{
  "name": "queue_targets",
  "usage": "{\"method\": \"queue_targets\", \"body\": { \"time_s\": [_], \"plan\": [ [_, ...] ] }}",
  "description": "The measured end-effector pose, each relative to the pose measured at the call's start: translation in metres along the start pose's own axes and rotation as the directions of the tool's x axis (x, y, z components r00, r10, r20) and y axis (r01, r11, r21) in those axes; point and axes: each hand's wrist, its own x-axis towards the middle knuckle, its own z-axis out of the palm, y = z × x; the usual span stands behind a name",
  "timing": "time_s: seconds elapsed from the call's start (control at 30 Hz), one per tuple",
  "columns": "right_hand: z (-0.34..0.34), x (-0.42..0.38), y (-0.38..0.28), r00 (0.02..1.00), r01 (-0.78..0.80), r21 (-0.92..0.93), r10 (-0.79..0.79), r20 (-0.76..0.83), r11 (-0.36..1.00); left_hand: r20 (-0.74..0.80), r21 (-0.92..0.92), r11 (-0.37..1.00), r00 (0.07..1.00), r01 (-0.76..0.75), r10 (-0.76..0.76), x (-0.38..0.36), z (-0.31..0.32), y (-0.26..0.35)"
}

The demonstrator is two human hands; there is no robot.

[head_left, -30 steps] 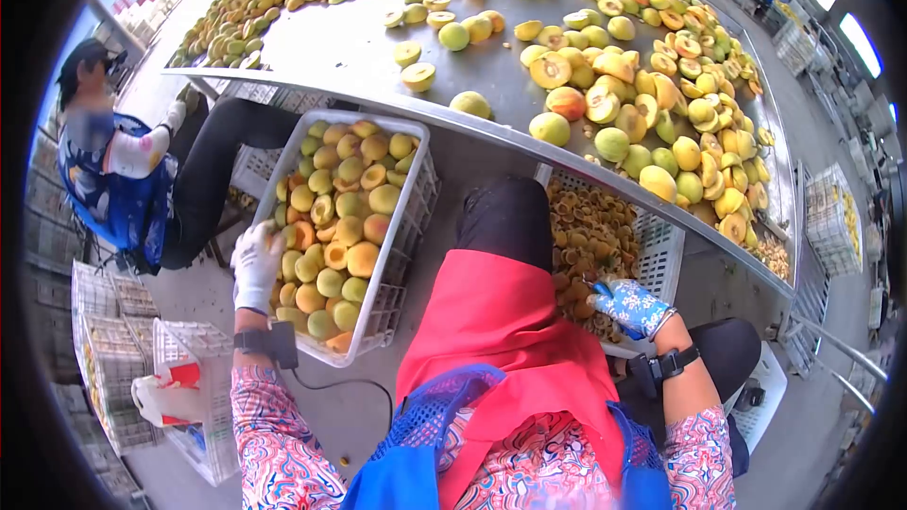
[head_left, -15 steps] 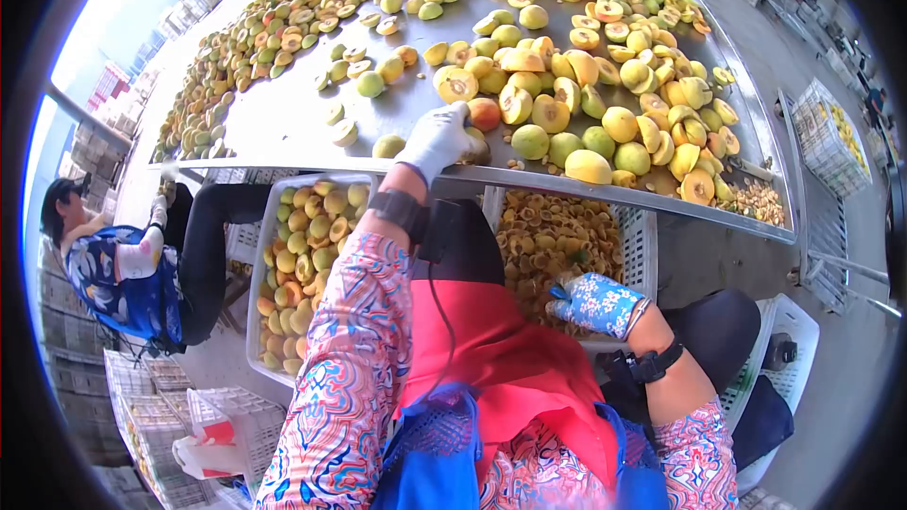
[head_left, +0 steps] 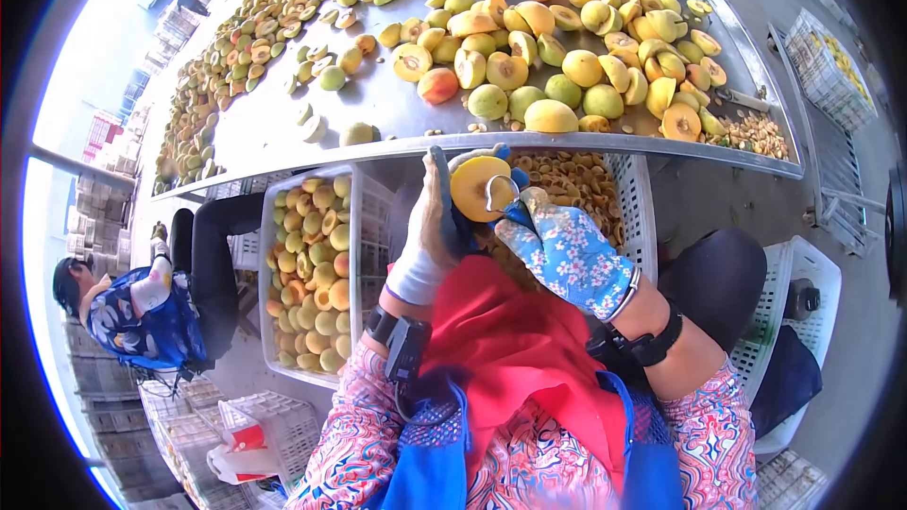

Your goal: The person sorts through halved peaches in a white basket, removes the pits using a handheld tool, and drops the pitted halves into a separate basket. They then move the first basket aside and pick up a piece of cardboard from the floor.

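My left hand (head_left: 430, 227), in a white and grey glove, holds a halved yellow fruit (head_left: 476, 187) with its cut face up, just below the table's front rim. My right hand (head_left: 572, 250), in a blue flowered glove, is closed on a small tool with a blue handle and a metal loop (head_left: 499, 191). The loop lies against the cut face of the fruit. Below the hands, a crate of fruit pieces (head_left: 578, 179) is partly hidden.
A metal table (head_left: 255, 127) bears many halved fruits and, at its right corner, a pile of pits (head_left: 756, 132). A crate of fruit (head_left: 312, 269) stands left of my knees. A co-worker (head_left: 146, 312) sits at the far left.
My left hand has come back from the table with a fruit. My right hand has risen from the crate to meet it, and the tool's loop now shows. The view has shifted.
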Motion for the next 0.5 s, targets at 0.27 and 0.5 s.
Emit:
{"method": "queue_targets", "body": {
  "time_s": [0.27, 0.5],
  "plan": [
    [0.003, 0.001, -0.001, 0.994, 0.010, -0.101, 0.002, 0.111, 0.995, -0.048, 0.354, 0.921, 0.980, -0.164, 0.193, -0.001, 0.014, -0.018],
    [-0.004, 0.010, -0.027, 0.795, -0.588, 0.417, 0.401, 0.456, 0.693, -0.071, 0.412, 0.861, 0.931, -0.299, 0.357, -0.002, 0.010, -0.024]
  ]
}}
